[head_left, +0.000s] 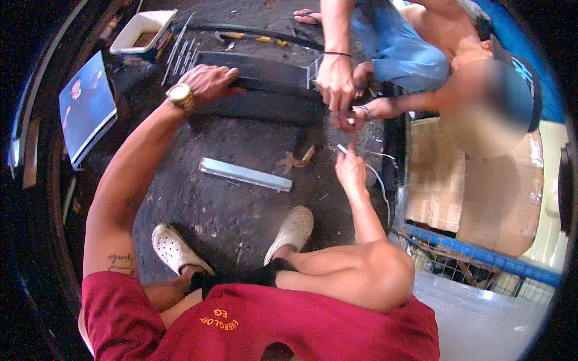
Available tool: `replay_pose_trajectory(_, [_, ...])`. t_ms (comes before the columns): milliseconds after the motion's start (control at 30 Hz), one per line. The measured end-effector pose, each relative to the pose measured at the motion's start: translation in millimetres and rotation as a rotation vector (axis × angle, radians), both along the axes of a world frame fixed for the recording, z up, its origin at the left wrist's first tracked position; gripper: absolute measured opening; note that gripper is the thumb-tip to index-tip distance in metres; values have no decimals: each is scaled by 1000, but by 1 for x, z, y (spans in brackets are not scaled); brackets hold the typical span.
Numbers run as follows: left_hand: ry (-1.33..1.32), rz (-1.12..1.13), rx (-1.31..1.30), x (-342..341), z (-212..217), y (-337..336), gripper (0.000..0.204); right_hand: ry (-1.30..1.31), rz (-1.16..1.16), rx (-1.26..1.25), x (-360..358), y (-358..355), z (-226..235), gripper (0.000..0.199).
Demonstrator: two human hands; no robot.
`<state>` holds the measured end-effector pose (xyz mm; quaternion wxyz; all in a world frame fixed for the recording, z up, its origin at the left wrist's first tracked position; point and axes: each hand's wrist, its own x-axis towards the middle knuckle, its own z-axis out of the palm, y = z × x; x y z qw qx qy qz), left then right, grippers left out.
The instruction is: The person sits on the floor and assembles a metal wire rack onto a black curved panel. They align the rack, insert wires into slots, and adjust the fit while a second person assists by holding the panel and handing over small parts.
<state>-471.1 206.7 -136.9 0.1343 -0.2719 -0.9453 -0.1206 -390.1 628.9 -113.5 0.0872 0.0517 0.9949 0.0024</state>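
Note:
My left hand (211, 83), with a gold watch at the wrist, has its fingers curled over the left end of a long black panel-like piece (259, 107). Between the fingers of my right hand (351, 169) is a short white stick (342, 148), its exact kind unclear; the index finger points up toward a co-worker's hands (340, 108). Those hands meet at the right end of the black piece, fingertips pinched together. What they pinch is too small to make out. A thin white cord (382, 180) curves beside my right hand.
A pale blue bar (245, 174) lies on the dark floor before my clogs (180, 248). At the left are a picture board (88, 111) and a white tub (143, 30). Cardboard (500, 198) and a blue-edged wire rack (481, 249) stand at the right. The co-worker crouches at the upper right.

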Motion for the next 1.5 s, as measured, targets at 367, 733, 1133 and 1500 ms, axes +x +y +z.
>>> replay_pose_trajectory(367, [0,-27,-15,-3,-3,-2,42,-30,349,-591,53,-26,-25,78])
replay_pose_trajectory(733, [-20,-56,5,-6,-3,-2,42,-94,443,-693,18,-57,-9,57])
replay_pose_trajectory(1133, [-27,-25,-2,-3,3,0,38,-91,764,-507,18,-98,29,38])
replay_pose_trajectory(1500, [-113,-55,-30,-3,12,2,31,114,824,-60,-82,-195,52,30])
